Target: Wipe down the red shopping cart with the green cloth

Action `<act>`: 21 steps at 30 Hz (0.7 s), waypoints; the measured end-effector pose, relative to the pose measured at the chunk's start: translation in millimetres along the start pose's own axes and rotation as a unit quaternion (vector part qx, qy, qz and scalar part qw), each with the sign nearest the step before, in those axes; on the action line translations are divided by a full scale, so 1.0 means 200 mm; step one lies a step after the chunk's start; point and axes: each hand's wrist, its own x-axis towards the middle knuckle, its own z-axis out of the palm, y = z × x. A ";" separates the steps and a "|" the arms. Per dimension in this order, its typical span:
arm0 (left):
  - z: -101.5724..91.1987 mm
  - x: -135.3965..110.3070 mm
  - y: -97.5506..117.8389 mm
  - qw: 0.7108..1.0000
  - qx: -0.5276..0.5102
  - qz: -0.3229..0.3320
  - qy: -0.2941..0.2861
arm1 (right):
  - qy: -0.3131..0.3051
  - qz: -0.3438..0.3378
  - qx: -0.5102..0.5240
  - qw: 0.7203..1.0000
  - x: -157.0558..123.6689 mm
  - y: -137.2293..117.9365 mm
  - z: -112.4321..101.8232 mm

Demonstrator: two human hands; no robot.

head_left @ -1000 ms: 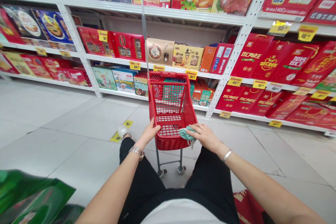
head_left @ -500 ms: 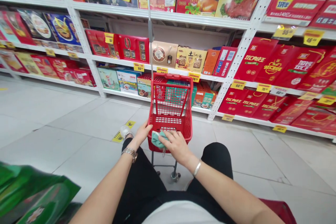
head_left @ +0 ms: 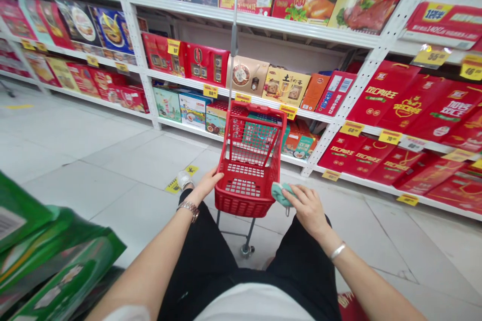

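Observation:
A small red shopping cart (head_left: pixel 248 195) stands on the tiled floor right in front of my knees, empty, with a grey pole rising from it. My left hand (head_left: pixel 206 184) grips the cart's near left corner; a metal watch is on that wrist. My right hand (head_left: pixel 307 205) presses a crumpled teal cloth (head_left: pixel 281 193) against the cart's near right corner, fingers closed over it. A thin bracelet circles that wrist. I sit low, my black trousers stretched toward the cart.
White shelving (head_left: pixel 341 85) filled with red and coloured gift boxes and yellow price tags runs across the back. Green boxes (head_left: pixel 48 261) are stacked at my lower left. A red box edge (head_left: pixel 348 306) lies by my right leg. A yellow floor sticker (head_left: pixel 181 178) lies beyond my left foot.
My right hand slid the teal cloth from the cart's near left edge to its right corner. The view shifted left and the cart sits slightly further right.

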 end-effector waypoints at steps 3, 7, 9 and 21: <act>0.00 -0.01 0.00 1.000 -0.013 -0.003 0.003 | 0.031 0.076 -0.002 0.997 0.09 -0.03 -0.02; 0.01 -0.02 0.00 1.000 -0.022 -0.007 0.005 | 0.038 0.060 0.044 0.997 0.32 -0.28 0.06; 0.01 -0.02 0.00 1.000 -0.022 -0.011 0.005 | 0.033 0.024 0.066 0.997 0.43 -0.44 0.13; -0.02 -0.04 -0.03 0.999 -0.027 -0.019 0.000 | 0.012 -0.065 0.062 0.996 0.24 -0.50 0.22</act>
